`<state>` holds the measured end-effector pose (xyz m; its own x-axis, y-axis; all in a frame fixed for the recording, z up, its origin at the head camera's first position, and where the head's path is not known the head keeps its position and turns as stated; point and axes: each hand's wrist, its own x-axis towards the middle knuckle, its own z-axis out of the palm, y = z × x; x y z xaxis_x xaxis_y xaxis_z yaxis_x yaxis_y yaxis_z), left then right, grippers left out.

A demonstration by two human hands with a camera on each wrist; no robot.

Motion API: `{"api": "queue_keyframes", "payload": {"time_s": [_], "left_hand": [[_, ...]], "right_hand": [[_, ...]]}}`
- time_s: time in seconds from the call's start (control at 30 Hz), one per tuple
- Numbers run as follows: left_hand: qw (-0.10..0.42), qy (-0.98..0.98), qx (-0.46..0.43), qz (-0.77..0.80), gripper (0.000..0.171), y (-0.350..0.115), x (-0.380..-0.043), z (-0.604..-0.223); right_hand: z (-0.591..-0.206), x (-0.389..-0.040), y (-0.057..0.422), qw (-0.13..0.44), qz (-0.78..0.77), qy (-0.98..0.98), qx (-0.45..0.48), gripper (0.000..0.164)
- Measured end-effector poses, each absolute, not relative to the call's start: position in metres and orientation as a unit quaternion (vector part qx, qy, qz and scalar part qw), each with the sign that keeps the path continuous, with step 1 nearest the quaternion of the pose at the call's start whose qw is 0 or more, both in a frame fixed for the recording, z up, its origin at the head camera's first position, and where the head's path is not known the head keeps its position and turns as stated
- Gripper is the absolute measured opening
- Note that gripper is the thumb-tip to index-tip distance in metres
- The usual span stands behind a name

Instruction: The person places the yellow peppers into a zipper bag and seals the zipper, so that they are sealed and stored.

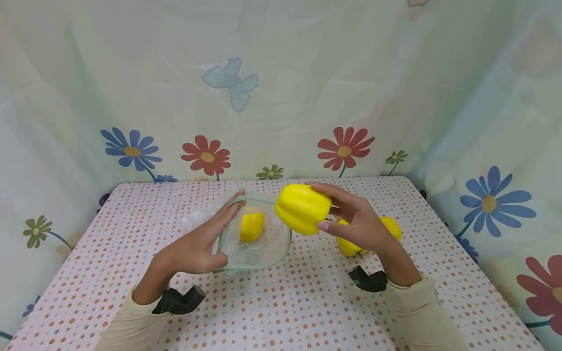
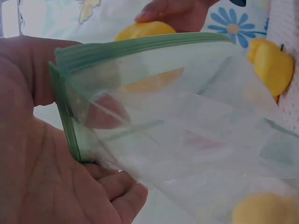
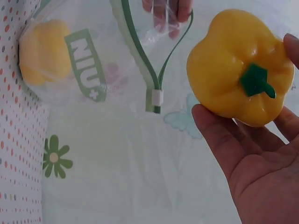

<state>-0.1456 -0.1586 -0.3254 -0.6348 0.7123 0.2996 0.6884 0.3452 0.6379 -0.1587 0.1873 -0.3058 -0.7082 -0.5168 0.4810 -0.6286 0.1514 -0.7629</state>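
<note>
My left hand (image 1: pixel 197 248) holds a clear zip bag (image 1: pixel 268 266) by its green-edged mouth, with thumb and fingers spread along the rim so the mouth gapes. One yellow bell pepper (image 1: pixel 252 227) lies inside the bag. Just right of the mouth, my right hand (image 1: pixel 360 219) grips another yellow bell pepper (image 1: pixel 300 207) between thumb and fingers, above the table. Its green stem (image 3: pixel 254 81) faces the right wrist camera. A white slider (image 3: pixel 157 98) sits at one end of the bag's zip in the right wrist view.
Beyond the right hand, more yellow peppers (image 1: pixel 392 226) lie on the dotted tablecloth (image 1: pixel 272 312), partly hidden by that hand. A flowered curtain (image 1: pixel 281 146) hangs behind the table and along both sides. Each wrist carries a black camera mount (image 1: pixel 180 300).
</note>
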Motion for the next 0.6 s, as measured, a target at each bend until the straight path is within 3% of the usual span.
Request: {"api": "queue_keyframes", "payload": {"time_s": [0.43, 0.6], "left_hand": [[0.046, 0.789, 0.422, 0.444, 0.101, -0.158, -0.155, -0.324], [0.045, 0.796, 0.421, 0.432, 0.099, -0.157, -0.154, -0.324]], "right_hand": [[-0.313, -0.154, 0.159, -0.029, 0.529, -0.753, 0.391, 0.071], [-0.315, -0.155, 0.15, -0.041, 0.532, -0.754, 0.384, 0.067]]}}
